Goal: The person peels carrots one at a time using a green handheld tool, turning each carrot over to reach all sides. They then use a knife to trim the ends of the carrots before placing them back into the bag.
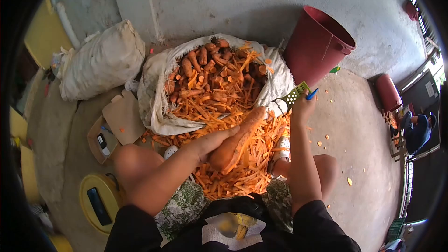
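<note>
My left hand (215, 143) is closed round a large, long carrot (228, 153), which slants up to the right over a heap of orange peel strips (242, 177) between my feet. Its peeled surface looks bright orange. My right hand (304, 107) grips a flat green tool with rows of holes (295, 95); a blue piece sticks out by the fingers. I cannot make out the tool's exact kind. This tool is apart from the carrot's upper end. Ahead lies an open white woven sack (151, 105) filled with carrots (200, 63) and strips.
A tall maroon bin (305, 46) leans by the wall behind the sack. Left are a full white sack (105, 63), an open cardboard box (123, 116) and a yellow lid (88, 184) bearing a phone (98, 205). Another person (417, 133) sits at far right.
</note>
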A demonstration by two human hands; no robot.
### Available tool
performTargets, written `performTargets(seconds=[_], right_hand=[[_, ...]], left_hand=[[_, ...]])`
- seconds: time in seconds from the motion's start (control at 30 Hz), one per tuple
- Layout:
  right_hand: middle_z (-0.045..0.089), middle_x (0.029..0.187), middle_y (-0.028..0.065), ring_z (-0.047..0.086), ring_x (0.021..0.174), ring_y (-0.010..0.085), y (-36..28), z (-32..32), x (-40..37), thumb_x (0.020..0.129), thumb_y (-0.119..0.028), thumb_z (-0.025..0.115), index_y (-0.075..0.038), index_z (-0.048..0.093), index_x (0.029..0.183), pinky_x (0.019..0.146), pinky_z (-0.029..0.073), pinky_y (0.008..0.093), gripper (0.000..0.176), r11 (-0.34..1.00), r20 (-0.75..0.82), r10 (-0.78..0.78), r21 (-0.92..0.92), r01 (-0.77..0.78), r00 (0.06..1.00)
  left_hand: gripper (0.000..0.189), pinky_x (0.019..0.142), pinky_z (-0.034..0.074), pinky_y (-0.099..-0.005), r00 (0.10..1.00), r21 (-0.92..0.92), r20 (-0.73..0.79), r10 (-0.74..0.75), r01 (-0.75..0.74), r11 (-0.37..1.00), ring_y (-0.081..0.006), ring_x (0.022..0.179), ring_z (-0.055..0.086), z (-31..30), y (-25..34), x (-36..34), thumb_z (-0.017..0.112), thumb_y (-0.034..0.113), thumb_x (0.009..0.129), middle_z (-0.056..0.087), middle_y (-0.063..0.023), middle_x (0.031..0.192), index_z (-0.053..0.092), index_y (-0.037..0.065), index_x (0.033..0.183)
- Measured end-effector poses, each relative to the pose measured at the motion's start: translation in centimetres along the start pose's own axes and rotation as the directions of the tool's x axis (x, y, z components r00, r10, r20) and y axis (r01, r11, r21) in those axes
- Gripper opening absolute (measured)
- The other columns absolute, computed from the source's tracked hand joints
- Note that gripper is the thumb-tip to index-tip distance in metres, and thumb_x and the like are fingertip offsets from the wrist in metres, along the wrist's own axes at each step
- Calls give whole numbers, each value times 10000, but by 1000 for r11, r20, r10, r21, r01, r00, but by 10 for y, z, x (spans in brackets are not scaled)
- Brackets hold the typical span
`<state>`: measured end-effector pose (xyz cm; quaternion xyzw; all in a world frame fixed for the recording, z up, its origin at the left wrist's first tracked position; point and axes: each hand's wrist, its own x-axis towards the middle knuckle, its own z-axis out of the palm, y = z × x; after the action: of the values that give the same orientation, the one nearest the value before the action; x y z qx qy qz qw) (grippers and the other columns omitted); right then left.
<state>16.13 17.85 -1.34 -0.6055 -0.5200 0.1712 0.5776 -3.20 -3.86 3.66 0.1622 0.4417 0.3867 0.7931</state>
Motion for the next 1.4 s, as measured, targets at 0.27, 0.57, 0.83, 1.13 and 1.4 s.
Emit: performTargets(seconds=[0.27,0.57,0.83,1.13,1.4], right_hand=[[455,583,20,434,486,83,-101,-16,-125,884,-196,450,-58,423,763,399,345,241,186,911,648,-5,317,-263,762],[552,681,181,552,624,333,-79,-3,-118,810,-120,521,-9,477,949,536,406,401,183,990,453,-125,4,138,883],[547,659,117,501,573,235,-11,-8,-4,858,-217,482,7,526,886,565,390,349,230,986,31,62,-156,-57,998],[481,592,44,447,468,100,-113,-24,-126,889,-231,445,-24,453,836,399,356,259,213,929,634,-55,316,-193,772],[546,670,191,533,593,329,-85,-12,-135,852,-180,490,-6,488,906,530,408,391,182,995,548,-98,52,84,830]], left_hand=[[388,529,540,-308,990,-160,-103,93,-109,981,-172,664,610,-22,-2,33,352,394,890,572,-91,820,473,51,1026],[387,604,523,-358,995,85,-4,100,-99,991,-206,654,609,-16,0,29,304,342,911,584,-120,801,467,2,1002],[446,597,518,-384,997,112,65,33,-40,993,-270,680,598,-7,-7,14,374,374,891,555,-165,814,375,-11,1117],[344,608,540,-353,993,-183,-81,87,-100,978,-206,715,612,-21,2,31,349,332,893,578,-104,848,474,39,1022],[373,572,529,-345,992,-156,-73,104,-115,981,-193,655,603,-17,-8,35,240,307,922,576,-108,799,452,18,1025]])
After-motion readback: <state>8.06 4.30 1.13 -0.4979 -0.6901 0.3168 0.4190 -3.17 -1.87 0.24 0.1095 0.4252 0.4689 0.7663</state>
